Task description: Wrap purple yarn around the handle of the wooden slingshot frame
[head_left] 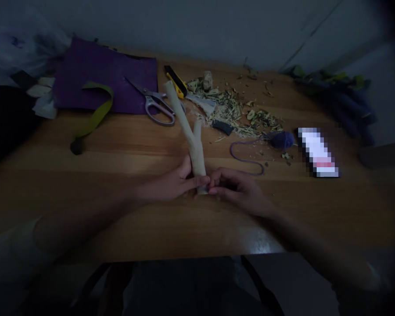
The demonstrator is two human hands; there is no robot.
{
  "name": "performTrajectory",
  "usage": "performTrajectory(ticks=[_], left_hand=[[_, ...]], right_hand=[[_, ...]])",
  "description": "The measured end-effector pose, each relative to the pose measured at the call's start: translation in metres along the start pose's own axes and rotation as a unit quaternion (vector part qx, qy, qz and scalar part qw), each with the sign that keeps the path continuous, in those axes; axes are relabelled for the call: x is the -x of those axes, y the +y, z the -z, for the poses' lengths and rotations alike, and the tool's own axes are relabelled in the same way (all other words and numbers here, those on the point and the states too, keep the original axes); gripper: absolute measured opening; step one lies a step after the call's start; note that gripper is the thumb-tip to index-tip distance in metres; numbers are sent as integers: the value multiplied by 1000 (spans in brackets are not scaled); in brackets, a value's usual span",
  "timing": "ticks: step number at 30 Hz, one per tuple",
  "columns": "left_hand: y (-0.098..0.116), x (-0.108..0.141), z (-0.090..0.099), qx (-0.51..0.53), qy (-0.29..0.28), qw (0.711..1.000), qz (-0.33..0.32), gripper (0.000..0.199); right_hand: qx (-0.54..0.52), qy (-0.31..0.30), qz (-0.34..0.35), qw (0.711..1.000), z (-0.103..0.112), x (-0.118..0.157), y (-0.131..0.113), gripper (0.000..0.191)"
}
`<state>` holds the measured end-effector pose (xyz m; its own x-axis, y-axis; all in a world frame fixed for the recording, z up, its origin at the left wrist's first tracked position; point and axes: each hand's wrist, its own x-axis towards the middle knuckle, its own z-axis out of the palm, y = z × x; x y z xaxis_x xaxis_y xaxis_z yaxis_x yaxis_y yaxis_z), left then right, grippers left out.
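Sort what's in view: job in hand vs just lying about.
Likely job: forked stick, held in left hand, right hand at its lower end; cutter; shavings.

Seemingly just lying about: phone; scissors; purple sheet; purple yarn.

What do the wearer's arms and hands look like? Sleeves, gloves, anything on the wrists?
Left hand and right hand: both ungloved, no watch or bracelet visible. Left arm has a pale, plain-looking sleeve ending well short of the wrist; forearm bare beyond it. Right forearm mostly bare too; its sleeve is too dark and blurred to describe.
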<state>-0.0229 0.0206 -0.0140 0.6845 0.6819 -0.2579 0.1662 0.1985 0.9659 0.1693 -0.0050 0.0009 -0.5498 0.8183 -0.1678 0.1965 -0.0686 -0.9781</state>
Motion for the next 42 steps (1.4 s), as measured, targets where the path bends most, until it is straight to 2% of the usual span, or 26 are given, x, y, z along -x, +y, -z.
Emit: performTrajectory(ticks=[7, 13, 16, 19, 24, 31, 36, 42], left_hand=[[3, -2, 0, 81, -34, 996, 18, 41], [5, -1, -2, 84, -77, 993, 31, 26], [6, 1, -1, 90, -87, 992, 30, 32], [7, 1, 1, 60, -85, 994, 32, 40], [8, 2, 4, 32, -81, 996, 24, 33], [1, -1, 1, 73, -59, 996, 7, 20], [-2, -4, -3, 104, -22, 994, -33, 14], [3, -3, -2, 68, -20, 997, -17, 14]], right_hand=[[75, -13, 17, 997, 3, 1, 0, 14], [96, -8, 55, 994, 3, 0, 3, 12], [84, -6, 59, 995, 2, 0, 5, 12], [23, -2, 48, 999, 0, 0, 4, 11], [-58, 14, 37, 998, -2, -2, 1, 10], [-64, 31, 24, 997, -4, -3, 0, 10], [-69, 56, 11, 996, 0, -4, -2, 9], [-75, 36, 8, 997, 5, -5, -3, 8]])
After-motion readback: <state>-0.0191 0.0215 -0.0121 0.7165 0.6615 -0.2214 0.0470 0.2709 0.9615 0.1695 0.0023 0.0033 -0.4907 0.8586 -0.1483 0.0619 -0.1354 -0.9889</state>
